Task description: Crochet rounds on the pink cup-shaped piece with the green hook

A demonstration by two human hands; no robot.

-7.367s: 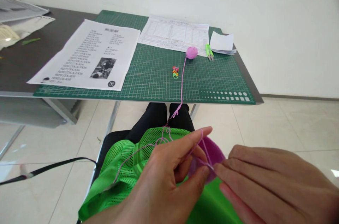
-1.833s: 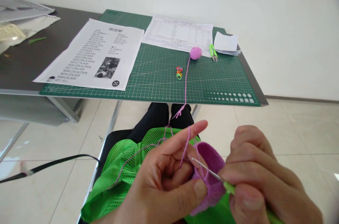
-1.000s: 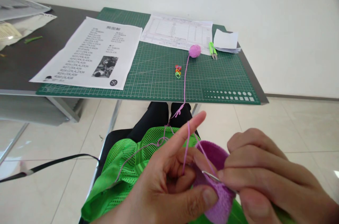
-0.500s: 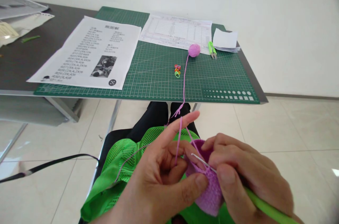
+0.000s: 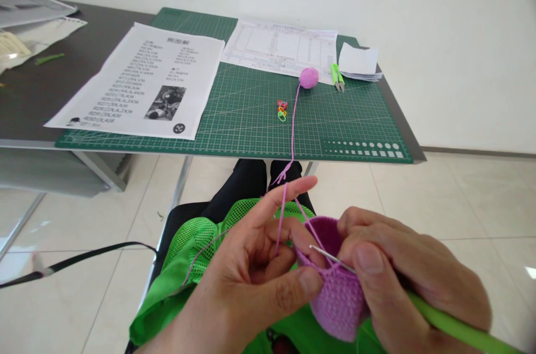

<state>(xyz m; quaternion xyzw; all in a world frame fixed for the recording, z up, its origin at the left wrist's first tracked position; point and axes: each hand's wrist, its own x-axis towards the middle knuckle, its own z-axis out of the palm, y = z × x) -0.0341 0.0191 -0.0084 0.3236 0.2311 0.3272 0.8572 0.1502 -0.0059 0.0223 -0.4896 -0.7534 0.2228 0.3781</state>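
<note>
My left hand (image 5: 259,264) pinches the near left rim of a pink crocheted cup-shaped piece (image 5: 340,304) between thumb and a bent finger. Its index finger is stretched out, with the pink yarn (image 5: 281,214) looped over it. In my right hand (image 5: 402,270) is a crochet hook (image 5: 460,331) with a green handle. The hook's metal tip points left across the rim, and a strand from the piece runs at it. The inside of the piece shows darker behind the hook. My right fingers cover part of its right side.
On the green cutting mat (image 5: 251,114) lie a pink yarn ball (image 5: 309,78), several coloured stitch markers (image 5: 282,110), green thread snips (image 5: 337,77), a printed pattern sheet (image 5: 138,80), a form (image 5: 285,47) and small white papers (image 5: 358,61). A black strap (image 5: 84,256) hangs at left.
The hook and my right hand have shifted a little right and down. The crocheted piece has turned slightly, showing more of its outer wall and opening. My left hand keeps its hold.
</note>
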